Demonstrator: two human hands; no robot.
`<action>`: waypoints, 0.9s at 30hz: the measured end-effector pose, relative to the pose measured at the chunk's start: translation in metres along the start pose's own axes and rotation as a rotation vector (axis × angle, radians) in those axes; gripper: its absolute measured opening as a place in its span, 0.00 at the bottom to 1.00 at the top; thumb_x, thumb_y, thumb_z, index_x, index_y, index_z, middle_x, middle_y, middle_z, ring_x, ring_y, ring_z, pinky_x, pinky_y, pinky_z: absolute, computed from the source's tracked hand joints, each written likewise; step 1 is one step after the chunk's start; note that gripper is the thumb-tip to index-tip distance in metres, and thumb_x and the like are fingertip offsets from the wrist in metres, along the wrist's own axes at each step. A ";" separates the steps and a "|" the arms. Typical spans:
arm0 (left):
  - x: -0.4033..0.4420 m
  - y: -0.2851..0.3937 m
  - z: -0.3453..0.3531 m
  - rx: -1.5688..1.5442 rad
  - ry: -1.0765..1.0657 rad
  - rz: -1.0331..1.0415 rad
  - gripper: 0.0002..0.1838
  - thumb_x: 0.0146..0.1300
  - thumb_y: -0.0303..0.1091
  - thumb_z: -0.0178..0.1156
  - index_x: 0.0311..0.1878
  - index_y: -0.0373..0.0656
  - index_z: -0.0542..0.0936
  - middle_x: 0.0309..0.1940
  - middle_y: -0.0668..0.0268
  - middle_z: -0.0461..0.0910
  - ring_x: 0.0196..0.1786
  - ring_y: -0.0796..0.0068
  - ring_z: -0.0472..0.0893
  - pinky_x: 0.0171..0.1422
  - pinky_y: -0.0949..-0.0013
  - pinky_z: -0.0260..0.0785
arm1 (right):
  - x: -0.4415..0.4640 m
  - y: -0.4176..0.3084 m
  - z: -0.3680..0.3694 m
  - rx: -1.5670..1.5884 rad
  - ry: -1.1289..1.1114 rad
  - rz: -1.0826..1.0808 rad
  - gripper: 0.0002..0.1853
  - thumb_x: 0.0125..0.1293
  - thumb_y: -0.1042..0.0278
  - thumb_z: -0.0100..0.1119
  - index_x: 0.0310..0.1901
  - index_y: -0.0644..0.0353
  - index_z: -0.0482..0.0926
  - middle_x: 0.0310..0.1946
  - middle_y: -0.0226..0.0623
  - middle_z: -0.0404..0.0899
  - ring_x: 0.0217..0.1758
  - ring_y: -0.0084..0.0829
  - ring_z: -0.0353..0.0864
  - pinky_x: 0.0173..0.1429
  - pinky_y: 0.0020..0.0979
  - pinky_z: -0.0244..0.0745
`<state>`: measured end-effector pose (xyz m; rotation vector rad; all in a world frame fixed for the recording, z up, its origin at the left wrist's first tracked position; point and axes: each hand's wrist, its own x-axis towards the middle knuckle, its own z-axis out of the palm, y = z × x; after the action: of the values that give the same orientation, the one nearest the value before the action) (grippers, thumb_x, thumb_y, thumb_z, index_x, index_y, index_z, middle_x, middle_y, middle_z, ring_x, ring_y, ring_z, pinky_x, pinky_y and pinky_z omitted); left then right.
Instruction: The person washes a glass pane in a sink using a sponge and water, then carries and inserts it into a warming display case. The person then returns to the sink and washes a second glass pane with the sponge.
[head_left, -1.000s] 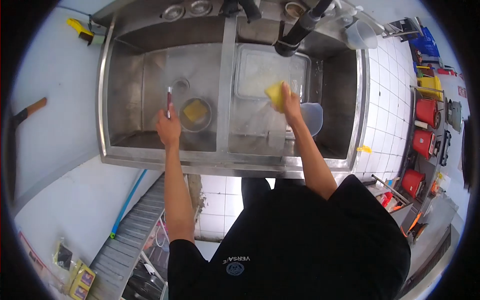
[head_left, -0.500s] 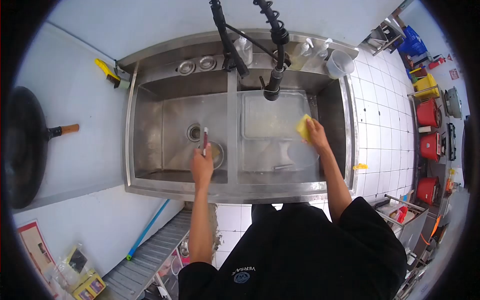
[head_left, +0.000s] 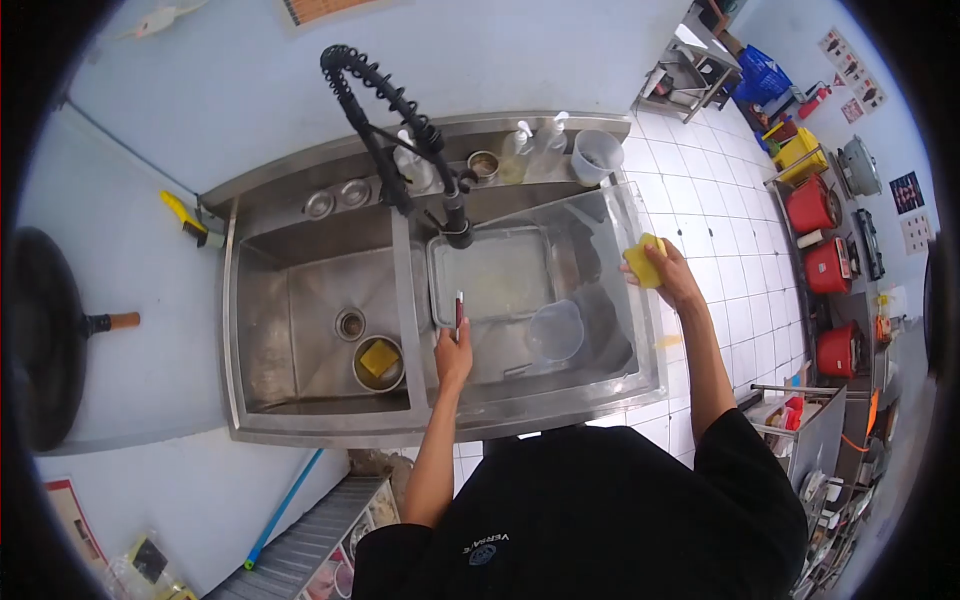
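My left hand [head_left: 454, 358] is closed around a slim dark red object with a white tip [head_left: 459, 310], above the right basin near the divider. In my right hand [head_left: 674, 275] is a yellow sponge [head_left: 647, 262], held over the sink's right rim. A clear, see-through panel [head_left: 625, 220] spans the space between the hands; its contact with my left fingers is hard to make out. Beneath it, a rectangular clear tray [head_left: 490, 270] and a round translucent container [head_left: 556, 332] are in the right basin. A second yellow sponge [head_left: 379, 358] lies in a round bowl [head_left: 364, 378] in the left basin.
Behind the basins of the steel sink [head_left: 325, 432] rises a black spring faucet [head_left: 455, 215]. Pump bottles [head_left: 514, 158] and a translucent tub [head_left: 597, 157] line the back ledge. A dark wok [head_left: 45, 340] hangs at the left, and racks with red pots [head_left: 828, 265] stand at the right.
The view has shifted. Relative to the sink, my left hand has moved right from the left basin across the divider, and my right hand with the sponge has moved right to the outer rim.
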<state>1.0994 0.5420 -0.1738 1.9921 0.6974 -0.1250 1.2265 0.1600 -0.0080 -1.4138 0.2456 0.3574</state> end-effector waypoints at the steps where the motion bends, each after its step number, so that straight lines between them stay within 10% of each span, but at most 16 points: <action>1: 0.001 -0.003 0.010 -0.006 0.017 0.009 0.36 0.71 0.63 0.53 0.43 0.29 0.78 0.37 0.39 0.82 0.46 0.37 0.82 0.50 0.46 0.70 | 0.000 -0.008 0.001 -0.011 0.019 0.000 0.25 0.75 0.59 0.58 0.64 0.68 0.64 0.50 0.55 0.80 0.48 0.47 0.87 0.44 0.39 0.88; 27: 0.021 0.104 0.195 -0.699 0.108 -0.267 0.44 0.67 0.78 0.43 0.28 0.37 0.73 0.26 0.60 0.73 0.34 0.64 0.72 0.42 0.57 0.65 | -0.082 -0.142 0.035 -0.552 0.042 -0.335 0.14 0.77 0.64 0.54 0.52 0.68 0.75 0.39 0.44 0.83 0.38 0.34 0.89 0.36 0.28 0.86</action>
<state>1.2101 0.3513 -0.2008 1.2409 0.9246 0.0648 1.2040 0.1698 0.1582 -1.9717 -0.0688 0.1183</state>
